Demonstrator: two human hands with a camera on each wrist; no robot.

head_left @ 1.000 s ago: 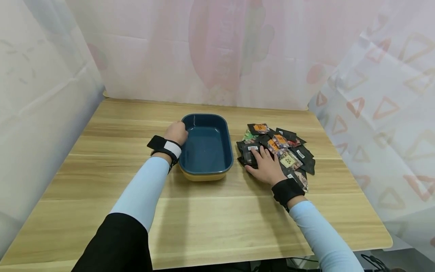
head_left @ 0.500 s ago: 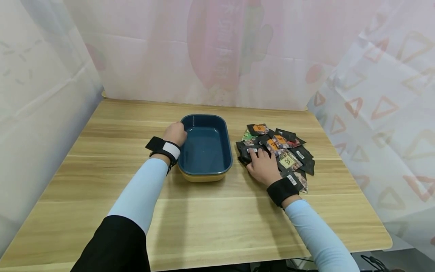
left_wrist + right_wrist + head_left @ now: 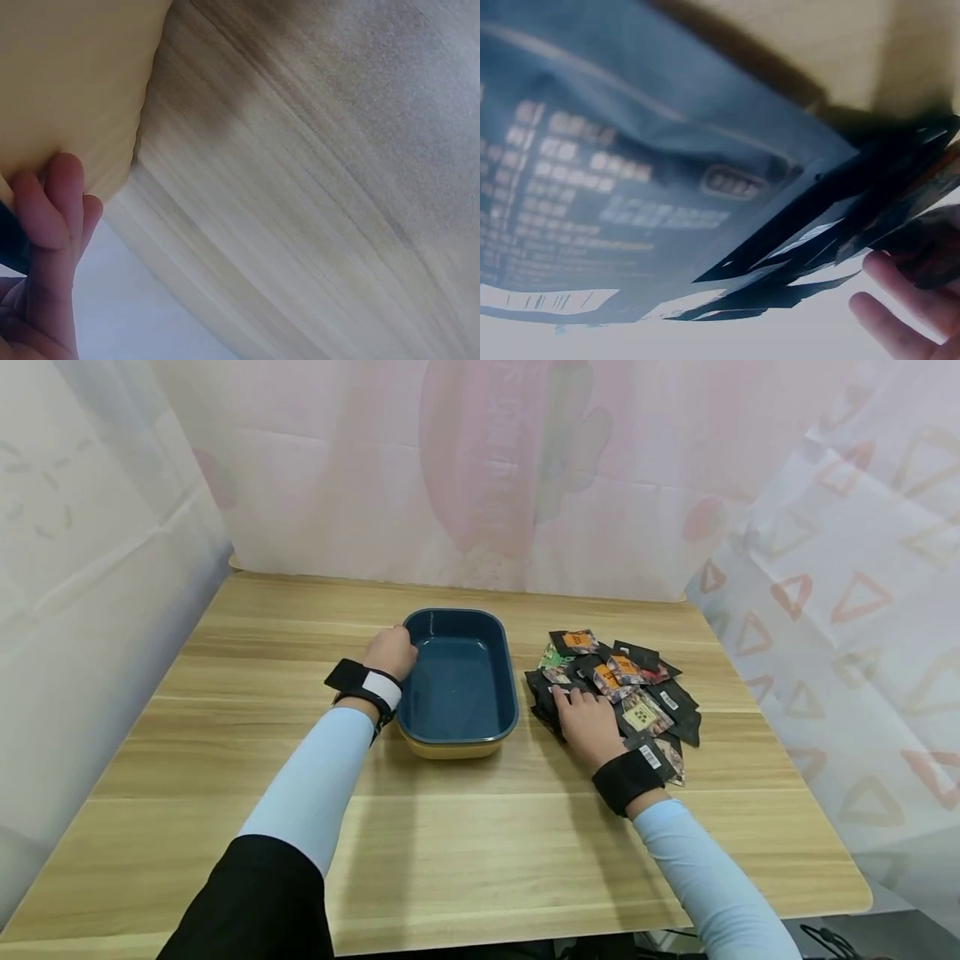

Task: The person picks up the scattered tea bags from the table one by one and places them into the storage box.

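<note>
— Two hands are out; which sits nearer the packets?

— By my reading the right hand [image 3: 588, 724]: it rests on the near-left edge of the pile of packets [image 3: 630, 697], fingers curled onto the dark ones there; whether it pinches any I cannot tell.

— And the left hand [image 3: 390, 652]?

— It grips the dish [image 3: 457, 681] by its left rim, fingers [image 3: 56, 217] curled against the yellow outer wall.

— How do they lie?

— From the right hand the dish is at nine o'clock, just beside the pile, long axis running six to twelve. Bare table [image 3: 465, 835] spreads toward six; the curtain [image 3: 487, 477] closes off twelve.
</note>
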